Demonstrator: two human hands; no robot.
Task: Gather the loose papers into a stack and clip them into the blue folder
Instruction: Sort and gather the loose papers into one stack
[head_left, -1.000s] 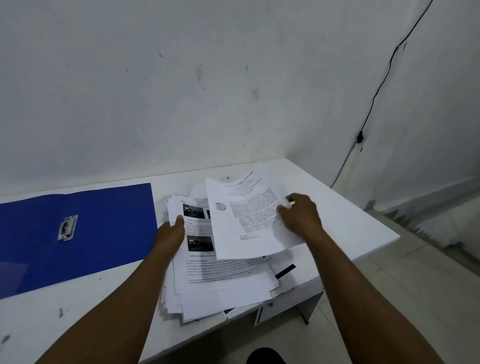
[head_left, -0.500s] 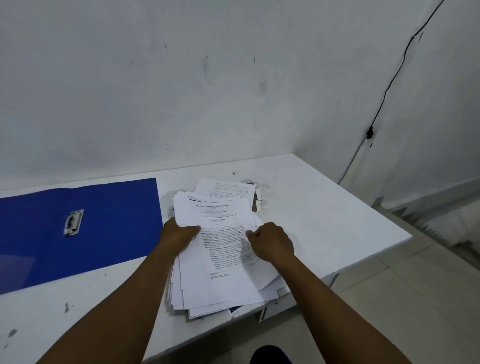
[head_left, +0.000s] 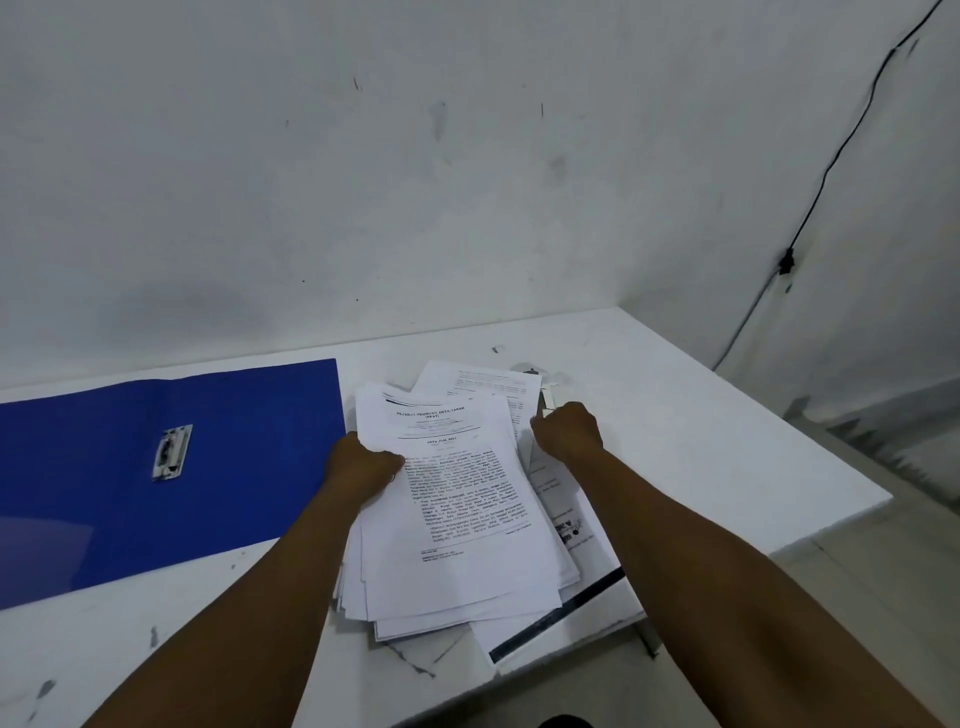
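Gripping the left edge of the stack of papers (head_left: 457, 499), the left hand (head_left: 366, 467) curls its fingers onto the top sheet, much as half a second ago. The right hand (head_left: 566, 431) has shifted from the top sheet's middle out to the stack's far right edge, fingers curled against the paper there (whether it pinches a sheet I cannot tell). Thin white printed sheets lie fanned and uneven, one lower page with a dark band jutting past the stack's near right corner. Left of the stack, the blue folder (head_left: 249, 467) lies open and flat, smooth and glossy, its small metal clip (head_left: 172, 452) rectangular. Beneath the stack, the white table (head_left: 727, 431) is scuffed.
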